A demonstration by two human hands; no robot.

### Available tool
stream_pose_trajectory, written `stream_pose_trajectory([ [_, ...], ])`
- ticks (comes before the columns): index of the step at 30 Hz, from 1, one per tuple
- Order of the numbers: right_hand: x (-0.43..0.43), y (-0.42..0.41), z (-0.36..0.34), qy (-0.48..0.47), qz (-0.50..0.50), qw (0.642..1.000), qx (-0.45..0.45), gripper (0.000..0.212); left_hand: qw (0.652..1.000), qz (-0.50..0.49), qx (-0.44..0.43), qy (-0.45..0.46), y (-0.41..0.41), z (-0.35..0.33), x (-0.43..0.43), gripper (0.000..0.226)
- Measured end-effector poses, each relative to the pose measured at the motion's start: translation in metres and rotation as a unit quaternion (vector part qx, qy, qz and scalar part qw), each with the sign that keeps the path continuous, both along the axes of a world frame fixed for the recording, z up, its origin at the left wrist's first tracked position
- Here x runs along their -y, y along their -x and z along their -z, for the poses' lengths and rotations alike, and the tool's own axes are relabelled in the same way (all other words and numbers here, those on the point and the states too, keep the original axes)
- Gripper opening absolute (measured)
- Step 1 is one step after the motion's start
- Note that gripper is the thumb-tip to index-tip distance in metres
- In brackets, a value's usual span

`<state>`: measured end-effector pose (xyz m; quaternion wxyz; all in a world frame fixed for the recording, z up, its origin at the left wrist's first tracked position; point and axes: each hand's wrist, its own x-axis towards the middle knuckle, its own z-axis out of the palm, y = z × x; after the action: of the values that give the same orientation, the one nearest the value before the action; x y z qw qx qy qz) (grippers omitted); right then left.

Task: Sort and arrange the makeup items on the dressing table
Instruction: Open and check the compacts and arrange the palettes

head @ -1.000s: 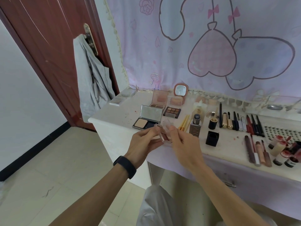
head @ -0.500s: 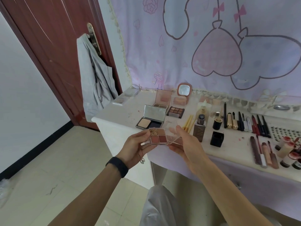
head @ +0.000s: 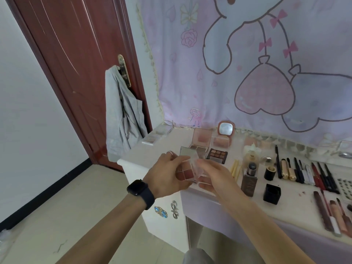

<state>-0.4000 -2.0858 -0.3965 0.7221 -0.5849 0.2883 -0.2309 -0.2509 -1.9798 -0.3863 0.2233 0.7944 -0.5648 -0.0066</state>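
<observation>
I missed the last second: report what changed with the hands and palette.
The left hand and right hand turned the four-pan palette face up and moved it forward toward the mirrored compact, still gripping it. The foundation bottle stayed put.

Left hand, right hand — fingers curled

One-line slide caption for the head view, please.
Left hand and right hand hold a small blush palette at the dressing table.
</observation>
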Motion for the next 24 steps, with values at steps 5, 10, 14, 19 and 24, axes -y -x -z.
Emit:
stream_pose_trajectory([
  [5,0.01,-0.023,-0.026,0.053,-0.005,0.999,-0.013,0.022,0.999,-0.018,0.028,0.016,-0.021,-0.019,0.011,0.072],
  [10,0.029,-0.047,-0.045,0.083,-0.007,0.996,-0.035,0.017,0.998,-0.004,0.003,0.055,-0.041,-0.033,0.027,0.07],
  [14,0.056,-0.061,-0.072,0.155,-0.034,0.982,-0.102,0.025,0.996,-0.016,-0.044,0.082,-0.06,-0.048,0.048,0.068],
  [19,0.126,-0.047,-0.114,0.373,-0.007,0.901,-0.22,0.036,0.983,-0.076,-0.14,0.096,-0.097,-0.059,0.082,0.058],
  [24,0.205,-0.038,-0.117,0.514,-0.033,0.744,-0.426,0.031,0.967,-0.176,-0.185,0.019,-0.149,-0.049,0.13,0.074],
])
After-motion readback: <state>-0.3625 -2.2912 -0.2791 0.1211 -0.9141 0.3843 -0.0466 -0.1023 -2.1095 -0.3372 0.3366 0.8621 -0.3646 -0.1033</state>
